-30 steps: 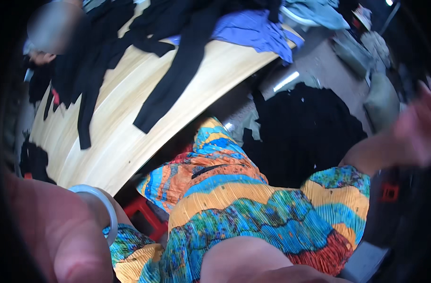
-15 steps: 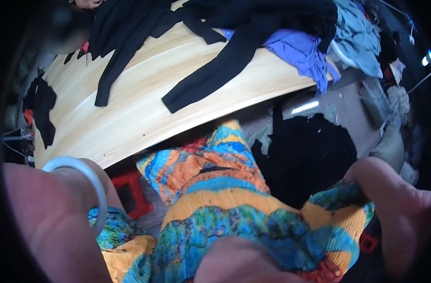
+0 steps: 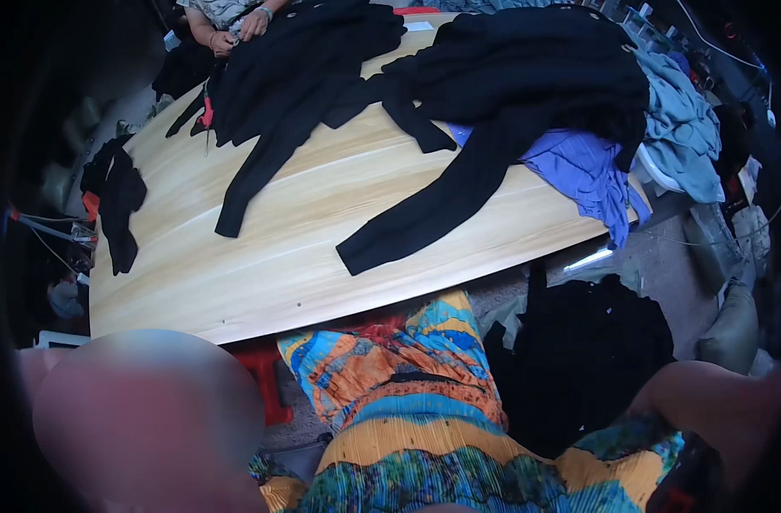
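Note:
A large blurred skin-coloured shape, which I take for my left hand point(image 3: 147, 419), fills the lower left close to the camera. Its fingers cannot be made out, nor whether it holds anything. On the right, my bare right arm point(image 3: 715, 398) bends outward and runs into the dark rim; no hand or fingers show there. Both are on my side of the wooden table point(image 3: 236, 291), apart from the garments. On it lie a black long-sleeved garment point(image 3: 527, 77) at right and another black garment point(image 3: 296, 77) farther left, sleeves stretched toward me.
A co-worker's hands point(image 3: 241, 32) are at the far left garment. Red-handled scissors point(image 3: 207, 111) lie beside it. Purple cloth point(image 3: 579, 175) hangs over the right corner, next to grey-green cloth point(image 3: 677, 120). A black cloth heap point(image 3: 583, 359) lies below; a red stool point(image 3: 271, 385) stands under the table edge.
The view has tilted up, so the table sits lower and the co-worker's hands and scissors show. The white bangle on my left arm is no longer visible. My right arm sits lower in the picture.

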{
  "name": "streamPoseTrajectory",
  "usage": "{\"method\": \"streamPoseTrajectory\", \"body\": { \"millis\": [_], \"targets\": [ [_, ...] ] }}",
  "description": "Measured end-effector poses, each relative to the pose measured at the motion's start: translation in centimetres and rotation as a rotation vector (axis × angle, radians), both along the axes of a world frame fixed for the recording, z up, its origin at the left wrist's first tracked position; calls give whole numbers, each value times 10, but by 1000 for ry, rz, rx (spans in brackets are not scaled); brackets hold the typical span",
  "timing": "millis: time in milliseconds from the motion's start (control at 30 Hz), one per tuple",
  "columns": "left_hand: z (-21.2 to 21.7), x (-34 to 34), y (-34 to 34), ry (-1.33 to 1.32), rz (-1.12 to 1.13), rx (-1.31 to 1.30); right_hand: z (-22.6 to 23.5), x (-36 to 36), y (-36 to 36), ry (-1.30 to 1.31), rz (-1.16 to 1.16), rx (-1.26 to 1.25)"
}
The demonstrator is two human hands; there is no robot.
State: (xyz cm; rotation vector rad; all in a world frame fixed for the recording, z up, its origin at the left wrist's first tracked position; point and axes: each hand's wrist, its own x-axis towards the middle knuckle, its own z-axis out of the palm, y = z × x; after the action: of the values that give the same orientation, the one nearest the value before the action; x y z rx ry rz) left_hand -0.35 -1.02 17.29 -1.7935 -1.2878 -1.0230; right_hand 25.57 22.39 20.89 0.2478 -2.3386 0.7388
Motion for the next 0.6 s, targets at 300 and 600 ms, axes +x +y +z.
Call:
{"method": "streamPoseTrajectory", "body": {
  "millis": [300,600],
  "targets": [
    [-1,5,-9,8,47,-12,-50,-72,20,-123,137,-54],
    [-9,15,-11,-23,52,-29,-58,-92,18,-213,185,-36]
  ]
}}
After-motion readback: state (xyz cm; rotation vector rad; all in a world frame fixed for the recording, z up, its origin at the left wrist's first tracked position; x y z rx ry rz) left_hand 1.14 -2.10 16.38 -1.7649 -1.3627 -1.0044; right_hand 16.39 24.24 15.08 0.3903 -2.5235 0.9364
